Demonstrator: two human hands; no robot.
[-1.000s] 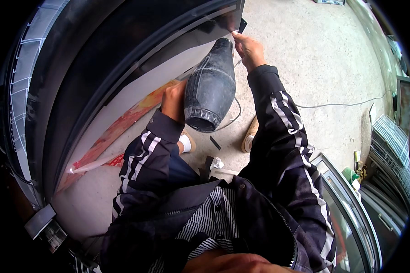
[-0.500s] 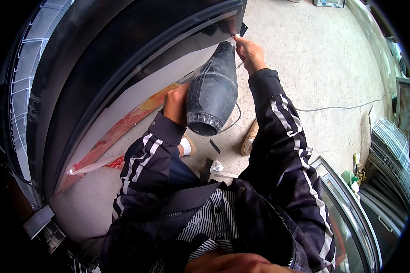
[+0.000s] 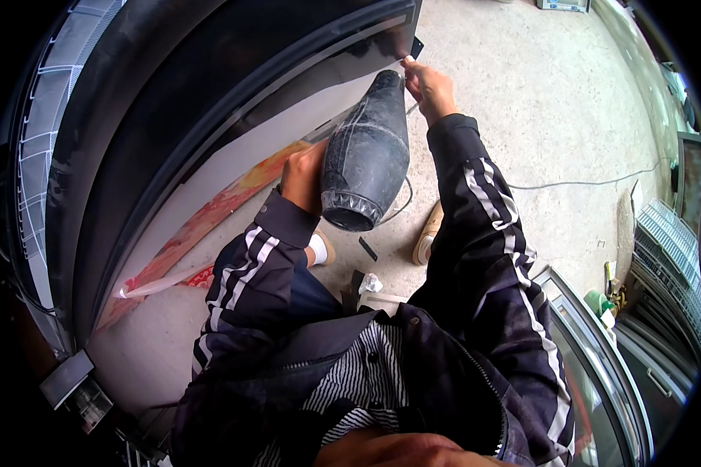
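Beside the dark panel (image 3: 171,101), the left hand (image 3: 302,173) keeps its grip clamped on the blower (image 3: 366,152); whether the right hand (image 3: 430,87) pinches the panel's corner, I cannot tell. The nozzle (image 3: 388,79), if hot, could burn it.

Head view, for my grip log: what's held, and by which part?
Left hand: dark tapered tool, from its left side, grip hidden. Right hand: at the dark panel's corner, hold unclear.

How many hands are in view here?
2: the left hand holds the dark blower, partly hidden behind it; the right hand has its fingertips at a corner of the dark panel.
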